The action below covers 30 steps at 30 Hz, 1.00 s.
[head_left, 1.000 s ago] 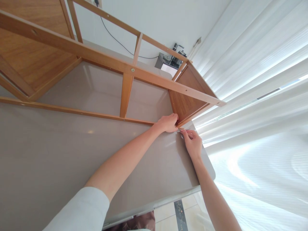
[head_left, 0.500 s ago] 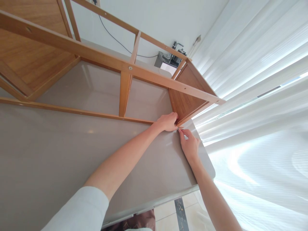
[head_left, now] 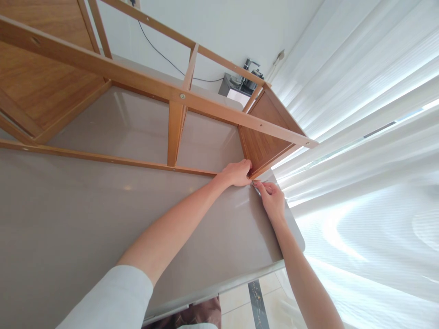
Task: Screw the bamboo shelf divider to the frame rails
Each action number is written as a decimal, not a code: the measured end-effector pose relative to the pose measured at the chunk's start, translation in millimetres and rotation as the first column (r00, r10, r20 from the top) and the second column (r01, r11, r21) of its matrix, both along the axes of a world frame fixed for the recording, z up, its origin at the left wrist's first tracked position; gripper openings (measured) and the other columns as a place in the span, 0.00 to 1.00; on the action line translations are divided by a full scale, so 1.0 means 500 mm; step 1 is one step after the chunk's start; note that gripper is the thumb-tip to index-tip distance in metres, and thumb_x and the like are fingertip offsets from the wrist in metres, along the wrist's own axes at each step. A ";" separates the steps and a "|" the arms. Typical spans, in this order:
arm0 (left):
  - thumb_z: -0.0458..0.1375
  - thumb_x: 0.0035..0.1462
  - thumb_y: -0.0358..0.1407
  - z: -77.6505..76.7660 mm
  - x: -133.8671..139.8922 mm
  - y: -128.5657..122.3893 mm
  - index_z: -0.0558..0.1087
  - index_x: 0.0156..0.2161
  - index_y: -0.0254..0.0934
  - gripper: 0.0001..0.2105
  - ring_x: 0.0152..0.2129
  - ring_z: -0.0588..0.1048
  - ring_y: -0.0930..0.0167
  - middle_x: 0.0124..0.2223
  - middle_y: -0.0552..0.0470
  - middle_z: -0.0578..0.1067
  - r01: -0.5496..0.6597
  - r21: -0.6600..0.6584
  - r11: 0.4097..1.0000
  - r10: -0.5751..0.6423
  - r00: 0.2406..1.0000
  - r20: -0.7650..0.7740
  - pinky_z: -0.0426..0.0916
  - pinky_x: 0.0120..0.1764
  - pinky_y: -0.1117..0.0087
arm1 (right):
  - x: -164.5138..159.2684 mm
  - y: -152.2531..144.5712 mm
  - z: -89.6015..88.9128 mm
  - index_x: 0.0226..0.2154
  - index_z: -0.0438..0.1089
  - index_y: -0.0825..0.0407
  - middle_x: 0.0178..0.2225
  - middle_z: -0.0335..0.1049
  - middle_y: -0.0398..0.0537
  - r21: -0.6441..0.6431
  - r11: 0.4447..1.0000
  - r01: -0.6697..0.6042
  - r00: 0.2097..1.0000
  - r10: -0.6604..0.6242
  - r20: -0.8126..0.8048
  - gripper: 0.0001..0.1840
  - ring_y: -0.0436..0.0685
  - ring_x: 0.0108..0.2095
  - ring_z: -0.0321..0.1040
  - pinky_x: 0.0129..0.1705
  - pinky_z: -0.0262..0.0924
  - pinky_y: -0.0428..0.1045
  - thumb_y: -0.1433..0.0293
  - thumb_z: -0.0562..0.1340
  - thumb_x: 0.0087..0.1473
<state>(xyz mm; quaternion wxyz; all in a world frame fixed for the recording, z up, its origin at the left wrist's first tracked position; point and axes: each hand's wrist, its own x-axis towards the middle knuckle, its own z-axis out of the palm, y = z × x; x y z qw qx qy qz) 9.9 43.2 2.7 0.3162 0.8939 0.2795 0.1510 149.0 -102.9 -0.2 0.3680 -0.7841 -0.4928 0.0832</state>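
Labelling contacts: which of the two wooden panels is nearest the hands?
The picture's right-end panel: the left hand is at its bottom corner, right hand close by. The left-end panel sits far from both.

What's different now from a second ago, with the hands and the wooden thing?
Just a little: the right hand shifted its fingers, then came back nearly as it was, still pinching a thin thing at the corner of the wooden frame. Nothing was visibly let go. The left hand stayed at that corner, and the frame stayed on the table.
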 end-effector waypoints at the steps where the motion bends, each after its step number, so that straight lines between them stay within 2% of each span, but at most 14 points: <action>1: 0.60 0.53 0.47 -0.001 0.000 0.001 0.64 0.49 0.42 0.21 0.45 0.76 0.61 0.56 0.48 0.72 0.001 0.001 1.000 -0.001 1.000 -0.002 0.71 0.43 0.63 | -0.001 -0.001 -0.001 0.34 0.72 0.49 0.36 0.80 0.48 0.004 1.000 0.007 1.000 -0.007 -0.004 0.24 0.59 0.39 0.76 0.41 0.66 0.50 0.45 0.58 0.57; 9: 0.59 0.54 0.47 -0.006 0.003 0.004 0.63 0.50 0.43 0.21 0.47 0.76 0.61 0.57 0.49 0.72 -0.001 0.001 1.000 0.001 1.000 -0.011 0.71 0.44 0.62 | -0.021 -0.009 0.000 0.32 0.73 0.47 0.33 0.79 0.46 0.035 0.998 0.046 0.993 -0.050 0.111 0.21 0.59 0.37 0.75 0.41 0.62 0.51 0.47 0.58 0.57; 20: 0.59 0.53 0.48 -0.006 0.000 0.000 0.63 0.50 0.43 0.21 0.44 0.76 0.61 0.56 0.49 0.72 -0.002 0.002 1.000 0.002 1.000 0.004 0.71 0.41 0.62 | -0.029 -0.010 -0.012 0.35 0.73 0.47 0.36 0.78 0.46 0.041 0.999 -0.033 0.959 0.020 0.283 0.20 0.58 0.36 0.74 0.40 0.60 0.51 0.51 0.54 0.62; 23: 0.59 0.54 0.48 -0.004 -0.001 0.000 0.64 0.49 0.42 0.21 0.43 0.76 0.62 0.55 0.48 0.72 0.002 0.003 1.000 -0.002 1.000 0.007 0.71 0.41 0.62 | -0.029 -0.008 -0.020 0.36 0.73 0.46 0.37 0.78 0.47 0.025 0.998 -0.059 0.941 0.048 0.335 0.19 0.60 0.39 0.73 0.42 0.59 0.53 0.52 0.54 0.62; 26: 0.59 0.54 0.49 -0.003 -0.001 0.000 0.64 0.49 0.42 0.21 0.43 0.76 0.61 0.55 0.48 0.72 0.001 -0.001 1.000 -0.001 1.000 0.006 0.70 0.40 0.62 | -0.027 -0.007 -0.021 0.36 0.73 0.46 0.37 0.78 0.46 0.012 0.998 -0.068 0.935 0.060 0.351 0.18 0.60 0.39 0.72 0.42 0.59 0.52 0.53 0.55 0.62; 30: 0.59 0.54 0.50 -0.003 -0.002 -0.001 0.64 0.49 0.43 0.21 0.43 0.76 0.61 0.55 0.49 0.72 0.002 -0.006 1.000 -0.002 1.000 0.008 0.71 0.40 0.62 | -0.020 -0.007 -0.014 0.36 0.72 0.47 0.35 0.78 0.45 0.035 0.999 -0.018 0.946 0.006 0.324 0.19 0.58 0.35 0.74 0.38 0.60 0.50 0.52 0.53 0.63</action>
